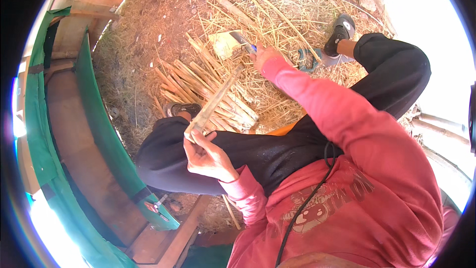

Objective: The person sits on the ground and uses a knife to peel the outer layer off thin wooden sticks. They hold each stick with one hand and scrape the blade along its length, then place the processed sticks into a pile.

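My left hand (210,158) is closed around the lower end of a split bamboo stick (216,98), which slants up and to the right over the pile. In my right hand (267,55) is a knife (242,40) with a blue handle, its blade pointing up and left. Just beyond the blade lies a pale flat piece of wood (222,45). Blade and held stick are apart. Under the held stick, a heap of split bamboo sticks (186,80) lies on the ground between my legs.
Straw and shavings (277,97) cover the ground. A long round pole (222,1) lies at the far side. To the left stands a wooden trough lined with green sheeting (106,119), with a tool (156,207) near its end. A teal object (308,60) lies by my right foot.
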Demonstrator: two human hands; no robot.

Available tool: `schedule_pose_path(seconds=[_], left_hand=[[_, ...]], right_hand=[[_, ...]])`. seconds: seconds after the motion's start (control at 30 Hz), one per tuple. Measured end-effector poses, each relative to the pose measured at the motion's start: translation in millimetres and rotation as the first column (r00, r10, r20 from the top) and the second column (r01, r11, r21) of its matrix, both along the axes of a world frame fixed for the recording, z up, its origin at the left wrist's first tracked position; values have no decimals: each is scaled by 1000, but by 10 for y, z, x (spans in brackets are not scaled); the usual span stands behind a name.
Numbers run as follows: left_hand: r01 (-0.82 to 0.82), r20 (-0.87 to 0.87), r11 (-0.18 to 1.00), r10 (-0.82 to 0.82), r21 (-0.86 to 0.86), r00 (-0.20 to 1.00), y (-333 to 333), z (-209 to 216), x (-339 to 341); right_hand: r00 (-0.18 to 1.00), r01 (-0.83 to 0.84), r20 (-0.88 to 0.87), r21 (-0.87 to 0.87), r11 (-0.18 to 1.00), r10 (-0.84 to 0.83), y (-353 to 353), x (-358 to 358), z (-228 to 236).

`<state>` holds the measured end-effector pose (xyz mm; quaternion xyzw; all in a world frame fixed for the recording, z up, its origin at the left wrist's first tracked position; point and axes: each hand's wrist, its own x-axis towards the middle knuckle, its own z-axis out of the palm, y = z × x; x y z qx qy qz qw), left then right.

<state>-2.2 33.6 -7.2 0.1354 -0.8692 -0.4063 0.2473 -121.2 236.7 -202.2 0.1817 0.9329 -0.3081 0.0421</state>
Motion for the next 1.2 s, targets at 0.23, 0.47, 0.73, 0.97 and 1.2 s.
schedule_pose_path(seconds=[0.23, 0.47, 0.73, 0.97, 1.2], left_hand=[[90, -61, 996, -89, 12, 994, -22, -76, -4], [89, 20, 992, -87, -93, 996, -212, -95, -57], [194, 14, 968, -194, -156, 981, -189, -86, 38], [220, 7, 968, -220, -120, 975, -140, -65, -14], [158, -54, 976, -168, -147, 984, -127, -132, -28]], right_hand=[[864, -458, -398, -365, 811, 308, -867, 985, 990], [873, -454, -301, -205, 867, 385, -1010, 974, 892], [912, -396, -209, -238, 887, 352, -856, 891, 876], [926, -376, -163, -310, 873, 341, -886, 917, 998], [863, -457, -393, -337, 823, 318, -1074, 1112, 1464]])
